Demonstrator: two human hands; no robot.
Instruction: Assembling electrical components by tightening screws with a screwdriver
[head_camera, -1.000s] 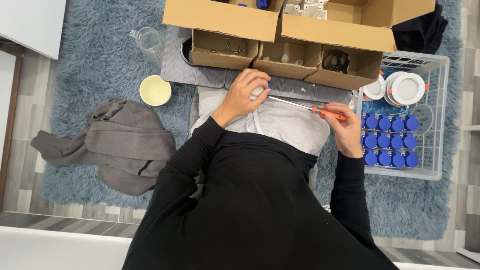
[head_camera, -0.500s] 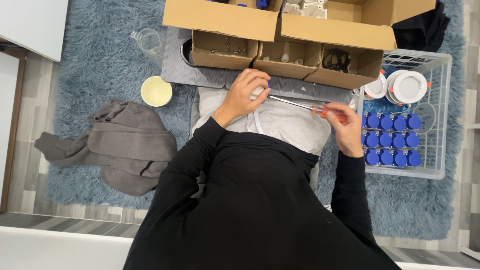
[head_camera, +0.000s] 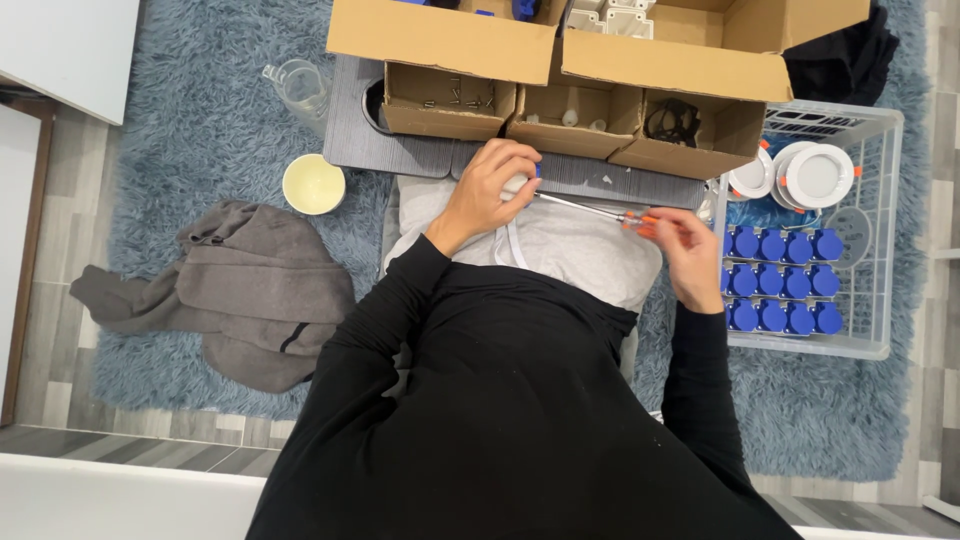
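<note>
A: Head view: left hand (head_camera: 492, 188) clenched round a small white-and-blue part (head_camera: 520, 181), over the lap at the near edge of the grey board (head_camera: 420, 150).
B: Right hand (head_camera: 690, 245)?
A: Fingers grasp the orange-handled screwdriver (head_camera: 600, 211), tip touching the part.

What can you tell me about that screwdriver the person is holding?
The screwdriver has a thin silvery metal shaft and an orange handle. It lies nearly level over the lap, its tip at the small white and blue part in the left hand. The right hand grips the handle, hiding most of it.
</note>
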